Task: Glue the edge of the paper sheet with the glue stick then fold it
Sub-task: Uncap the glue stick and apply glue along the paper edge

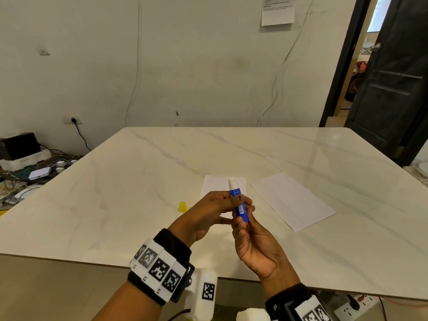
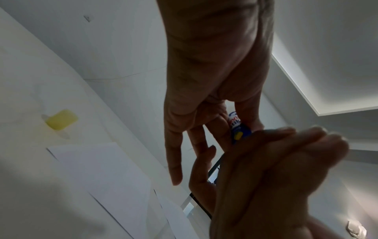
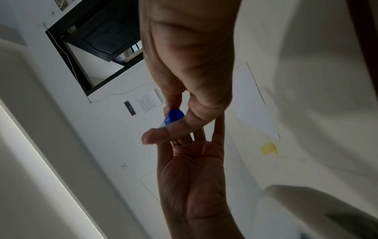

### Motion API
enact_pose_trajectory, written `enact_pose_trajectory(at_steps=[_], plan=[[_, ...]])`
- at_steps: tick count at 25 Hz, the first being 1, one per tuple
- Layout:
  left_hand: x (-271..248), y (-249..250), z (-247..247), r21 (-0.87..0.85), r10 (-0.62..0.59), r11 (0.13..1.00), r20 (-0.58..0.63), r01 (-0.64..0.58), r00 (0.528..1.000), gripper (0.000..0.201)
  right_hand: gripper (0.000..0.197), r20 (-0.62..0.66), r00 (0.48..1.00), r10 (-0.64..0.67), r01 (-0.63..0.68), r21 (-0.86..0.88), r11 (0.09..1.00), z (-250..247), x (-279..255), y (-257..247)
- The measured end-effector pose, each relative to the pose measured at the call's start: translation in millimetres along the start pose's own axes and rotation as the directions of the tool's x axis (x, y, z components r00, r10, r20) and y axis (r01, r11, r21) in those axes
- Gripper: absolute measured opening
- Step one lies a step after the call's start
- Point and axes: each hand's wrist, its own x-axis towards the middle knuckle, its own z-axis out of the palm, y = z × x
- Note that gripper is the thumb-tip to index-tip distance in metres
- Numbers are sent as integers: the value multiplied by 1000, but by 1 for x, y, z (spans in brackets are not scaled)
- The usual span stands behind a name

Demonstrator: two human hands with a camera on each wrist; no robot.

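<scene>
Hands hide near part of paper sheet (image 1: 223,184); glue stick (image 1: 238,202) label too small to read.

Head camera looked forward and down across the table (image 1: 162,158) from the near edge. Both wrist cameras sat close under the palms, tilted up toward wall and probably ceiling. All three shared the glue stick (image 1: 238,202), yellow cap (image 2: 61,119) and paper sheet (image 3: 251,100).
</scene>
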Motion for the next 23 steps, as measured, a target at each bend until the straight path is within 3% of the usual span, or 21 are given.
enact_pose_trajectory(at_steps=[5,10,15,19,23], plan=[[6,-2,1,21,-5,1000,-47,6,999,31,66,-37,999,-21,17,-99,995,7,1,-3],[9,-2,0,52,-17,998,-42,19,999,30,97,-87,993,-76,64,-136,989,5,5,-4],[10,0,0,52,-16,999,2,15,1000,30,83,-59,998,-35,33,-37,999,1,8,-8],[15,-1,1,61,-17,998,-44,20,999,28,73,-83,995,-48,42,-77,996,3,9,-8],[17,-3,1,88,-33,995,-71,39,997,32,94,-99,992,-76,64,-114,991,1,9,-9]])
